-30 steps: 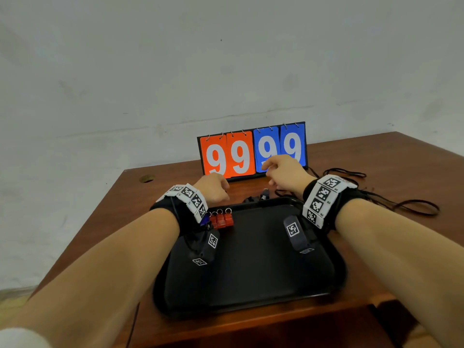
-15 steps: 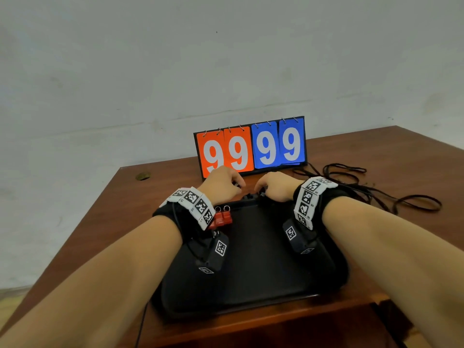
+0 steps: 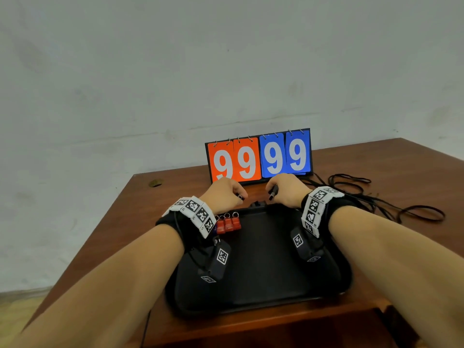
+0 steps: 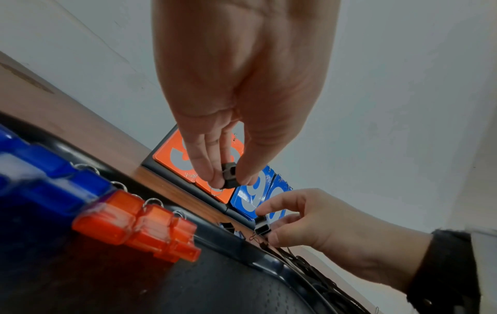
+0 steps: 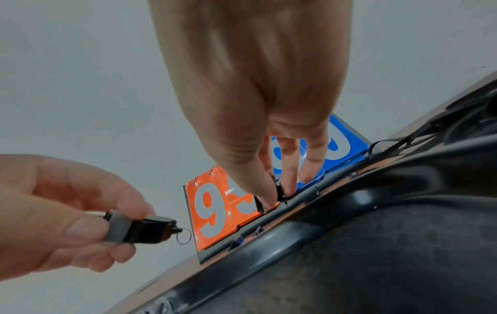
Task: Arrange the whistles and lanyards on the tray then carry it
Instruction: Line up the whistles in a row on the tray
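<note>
A black tray [image 3: 263,280] lies on the wooden table in front of me. Three red whistles [image 3: 228,225] sit side by side in its far left corner, with blue whistles [image 4: 40,180] beside them. Just beyond the tray's far rim, my left hand [image 3: 238,195] pinches a black whistle [image 4: 229,178] that has a key ring. My right hand [image 3: 272,192] pinches another black whistle [image 3: 273,191] a short way to the right. A further black whistle [image 3: 258,204] lies on the table between the two hands. Black lanyards [image 3: 351,192] lie tangled at the right.
A flip scoreboard [image 3: 259,156] reading 99 99 stands right behind my hands. A lanyard loop [image 3: 421,214] reaches toward the table's right edge. The wall stands close behind the table.
Both hands dropped to the tray's far rim, and they have come up a little, each pinching a black whistle, with a wider gap between them.
</note>
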`<state>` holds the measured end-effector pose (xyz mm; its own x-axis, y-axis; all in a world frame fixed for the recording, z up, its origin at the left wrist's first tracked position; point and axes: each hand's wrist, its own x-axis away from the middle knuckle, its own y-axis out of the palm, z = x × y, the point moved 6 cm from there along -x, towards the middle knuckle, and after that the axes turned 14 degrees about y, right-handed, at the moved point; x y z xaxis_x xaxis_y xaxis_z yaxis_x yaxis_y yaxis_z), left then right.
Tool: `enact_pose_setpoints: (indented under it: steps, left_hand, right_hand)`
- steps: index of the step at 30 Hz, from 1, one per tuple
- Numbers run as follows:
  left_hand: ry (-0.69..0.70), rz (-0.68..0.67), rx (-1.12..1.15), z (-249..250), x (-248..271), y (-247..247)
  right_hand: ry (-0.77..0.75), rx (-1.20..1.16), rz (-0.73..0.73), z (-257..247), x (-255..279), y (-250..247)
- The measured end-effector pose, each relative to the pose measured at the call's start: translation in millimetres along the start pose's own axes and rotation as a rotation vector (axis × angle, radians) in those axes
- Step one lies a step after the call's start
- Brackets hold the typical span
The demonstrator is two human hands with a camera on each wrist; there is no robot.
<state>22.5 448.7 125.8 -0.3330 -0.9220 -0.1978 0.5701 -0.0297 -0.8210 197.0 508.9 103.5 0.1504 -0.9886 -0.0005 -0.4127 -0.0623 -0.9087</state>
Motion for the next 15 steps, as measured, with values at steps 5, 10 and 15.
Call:
enact_pose_setpoints:
  steps: [5,10,15]
  left_hand:
    - [-0.005,-0.025,-0.029,13,17,-11]
    - [-0.009,-0.010,-0.034,27,30,-20]
    - [-0.001,0.032,-0.058,41,37,-21]
  right_hand:
    - [-0.015,-0.151,0.057,-5,25,-21]
    - [-0.048,-0.213,0.071,-12,50,-38]
    - [-0.077,-0.212,0.070,-21,69,-44]
